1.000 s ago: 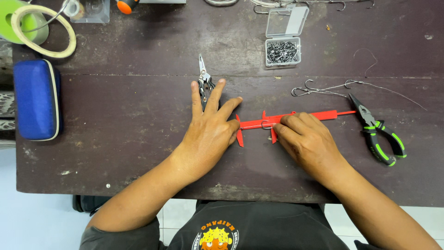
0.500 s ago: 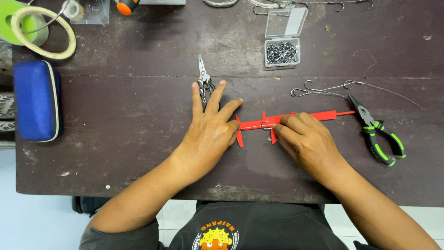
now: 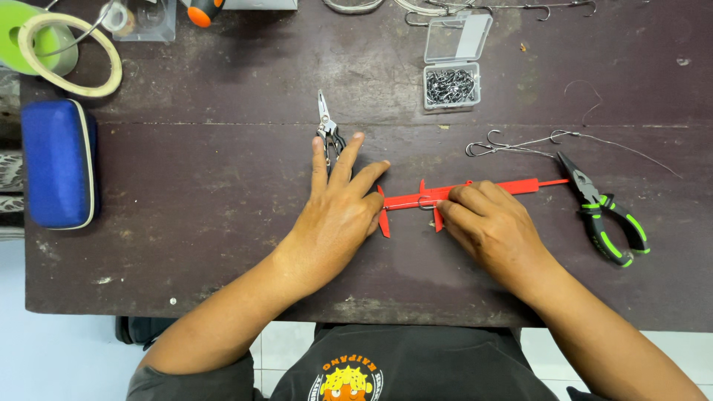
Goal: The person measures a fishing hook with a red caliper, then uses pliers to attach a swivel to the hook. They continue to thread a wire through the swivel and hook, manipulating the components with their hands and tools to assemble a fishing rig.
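From the head camera, looking straight down on a dark wooden table [image 3: 223, 186], a red plastic caliper [image 3: 460, 194] lies just right of the frame's centre, its beam running left to right and rising slightly toward the right. The left hand [image 3: 338, 215] rests flat on the table at centre frame, fingers spread and holding nothing, its thumb side touching or just beside the caliper's left jaw. The right hand [image 3: 494, 226] sits on the middle of the caliper, fingertips pressed together and pinching the sliding part, where a small metal hook seems to sit, though it is too small to be sure. Just above the left hand's fingertips lie small silver pliers [image 3: 327, 128], near or touching them. At the right of the frame, well clear of the hands, lie black pliers with green grips [image 3: 605, 212], and above them a wire leader with hooks [image 3: 520, 142]. In the upper middle stands an open clear plastic box of small hooks [image 3: 450, 85]. At the left edge lies a blue zippered case [image 3: 58, 163], and in the upper left corner a roll of tape [image 3: 70, 53].
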